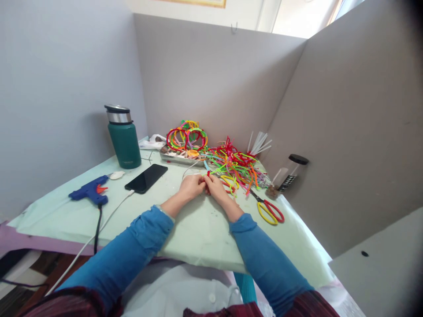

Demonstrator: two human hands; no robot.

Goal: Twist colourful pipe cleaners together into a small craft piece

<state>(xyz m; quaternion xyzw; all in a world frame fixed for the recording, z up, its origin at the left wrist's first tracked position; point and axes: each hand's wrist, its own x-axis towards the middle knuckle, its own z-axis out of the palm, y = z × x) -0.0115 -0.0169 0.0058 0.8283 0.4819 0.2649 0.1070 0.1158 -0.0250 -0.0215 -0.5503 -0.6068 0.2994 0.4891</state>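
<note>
My left hand [192, 186] and my right hand [215, 187] meet over the middle of the table, fingertips pinched together. Between them shows a small bit of red fuzzy wire [208, 174], with a light blue piece [206, 165] rising just behind. Which fingers hold which piece is too small to tell. Just beyond and to the right lies a tangled heap of coloured fuzzy wires [231, 160]. Yellow and orange-red loops [230, 181] lie beside my right hand. Scissors with red and yellow handles [271, 212] rest farther right.
On the left are a green bottle [124, 144], a black phone [146, 178] with a white cable, and a blue glue gun [90, 190]. Behind stands a metal tray [181, 159] with coloured rings [187, 136]. A clear jar [292, 172] leans right; grey panels [211, 75] surround the table.
</note>
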